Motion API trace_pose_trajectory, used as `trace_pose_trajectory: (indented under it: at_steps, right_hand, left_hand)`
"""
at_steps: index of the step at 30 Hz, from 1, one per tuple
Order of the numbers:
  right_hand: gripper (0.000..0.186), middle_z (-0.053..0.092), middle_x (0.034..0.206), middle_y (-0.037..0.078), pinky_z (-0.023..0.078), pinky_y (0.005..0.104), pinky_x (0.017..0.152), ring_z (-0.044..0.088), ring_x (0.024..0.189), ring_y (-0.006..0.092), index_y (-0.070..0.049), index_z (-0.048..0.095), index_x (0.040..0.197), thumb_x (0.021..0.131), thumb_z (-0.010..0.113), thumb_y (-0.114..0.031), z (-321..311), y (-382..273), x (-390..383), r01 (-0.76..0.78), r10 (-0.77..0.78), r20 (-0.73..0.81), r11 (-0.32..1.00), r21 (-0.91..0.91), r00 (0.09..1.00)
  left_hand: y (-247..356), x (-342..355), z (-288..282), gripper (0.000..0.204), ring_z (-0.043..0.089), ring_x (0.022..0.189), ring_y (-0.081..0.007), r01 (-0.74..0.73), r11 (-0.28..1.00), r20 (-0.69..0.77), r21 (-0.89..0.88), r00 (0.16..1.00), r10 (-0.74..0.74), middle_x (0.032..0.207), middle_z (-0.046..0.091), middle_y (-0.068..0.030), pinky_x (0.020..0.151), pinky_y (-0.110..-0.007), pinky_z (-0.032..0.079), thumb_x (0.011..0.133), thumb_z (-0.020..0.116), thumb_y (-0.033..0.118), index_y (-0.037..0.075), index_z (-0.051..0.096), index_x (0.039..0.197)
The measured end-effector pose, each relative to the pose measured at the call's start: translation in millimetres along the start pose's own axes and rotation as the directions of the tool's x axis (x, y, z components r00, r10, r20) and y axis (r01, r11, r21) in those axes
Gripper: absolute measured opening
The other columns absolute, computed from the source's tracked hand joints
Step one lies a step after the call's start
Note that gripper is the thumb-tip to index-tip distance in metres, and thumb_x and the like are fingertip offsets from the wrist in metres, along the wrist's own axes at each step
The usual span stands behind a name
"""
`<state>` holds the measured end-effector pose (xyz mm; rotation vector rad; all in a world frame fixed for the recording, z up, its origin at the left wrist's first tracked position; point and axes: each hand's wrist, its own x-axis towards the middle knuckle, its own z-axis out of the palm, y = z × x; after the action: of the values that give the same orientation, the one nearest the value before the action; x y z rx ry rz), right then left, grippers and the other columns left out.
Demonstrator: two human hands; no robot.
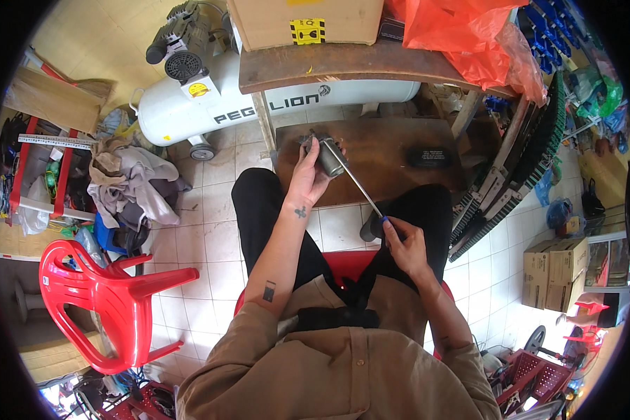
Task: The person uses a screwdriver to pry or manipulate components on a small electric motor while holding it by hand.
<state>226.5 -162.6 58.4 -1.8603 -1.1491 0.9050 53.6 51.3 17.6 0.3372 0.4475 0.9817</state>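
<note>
Left hand (311, 172): closed round the cylinder (334, 165), inside its grip.
Right hand (406, 249): pinching the screwdriver (358, 183) by its handle end.
Screwdriver: could skid into left hand if the cylinder twists.

A dark grey metal part (332, 165) with a rounded, can-like body sits tilted in the grip of the left hand (308, 176). A slim, silver-shafted screwdriver (361, 188), blue at its handle, slants from the right hand's (407, 249) grip up to the part.
</note>
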Motion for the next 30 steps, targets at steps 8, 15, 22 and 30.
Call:
trace_pose_trajectory:
  at_steps: [8, 15, 22, 30]
  right_hand:
    - [0.045, 0.069, 0.071, 0.017, 0.051, 0.0333, 0.066, 0.066, 0.065, 0.0186, 0.006, 0.071, 0.111, 0.098, 0.064, -0.037, -0.4, 3.7, 2.3, -0.006, 0.006, 0.011, 1.0, -0.005, 1.0]
    - [0.046, 0.07, 0.075, 0.019, 0.052, 0.0345, 0.069, 0.068, 0.068, 0.0212, 0.007, 0.07, 0.111, 0.097, 0.064, -0.037, -0.3, 2.6, 2.5, -0.006, 0.006, -0.001, 1.0, -0.021, 1.0]
    - [0.045, 0.068, 0.069, 0.013, 0.05, 0.0316, 0.063, 0.063, 0.062, 0.0148, 0.006, 0.071, 0.111, 0.098, 0.065, -0.036, -1.2, -2.8, 1.3, -0.015, 0.015, 0.011, 1.0, 0.018, 1.0]
    - [0.04, 0.066, 0.068, 0.01, 0.048, 0.0294, 0.058, 0.06, 0.059, 0.0116, 0.005, 0.07, 0.113, 0.099, 0.062, -0.032, -1.1, 8.5, 3.3, -0.017, 0.015, 0.033, 0.998, 0.064, 0.999]
  left_hand:
    - [3.1, 1.5, -3.1, 0.04, 0.06, 0.116, -0.0352, -0.037, 0.999, -0.013, 0.013, 0.999, 0.038, 0.123, 0.059, -0.0202, 0.101, -0.049, 0.052, 0.102, 0.058, 0.033, 0.012, 0.043, 0.132]
    - [4.1, 2.6, -4.6, 0.038, 0.06, 0.116, -0.0355, -0.029, 1.0, -0.008, 0.007, 1.0, 0.029, 0.122, 0.06, -0.0204, 0.101, -0.05, 0.051, 0.102, 0.057, 0.033, 0.011, 0.043, 0.13]
    - [5.2, 3.8, -5.6, 0.034, 0.06, 0.115, -0.0359, -0.038, 0.999, -0.013, -0.02, 0.999, 0.038, 0.122, 0.059, -0.0202, 0.102, -0.051, 0.051, 0.103, 0.056, 0.035, 0.014, 0.044, 0.127]
    - [4.3, 11.2, -15.7, 0.044, 0.061, 0.115, -0.035, -0.026, 1.0, 0.008, -0.007, 1.0, 0.027, 0.121, 0.06, -0.0191, 0.102, -0.05, 0.05, 0.104, 0.049, 0.045, 0.009, 0.046, 0.129]
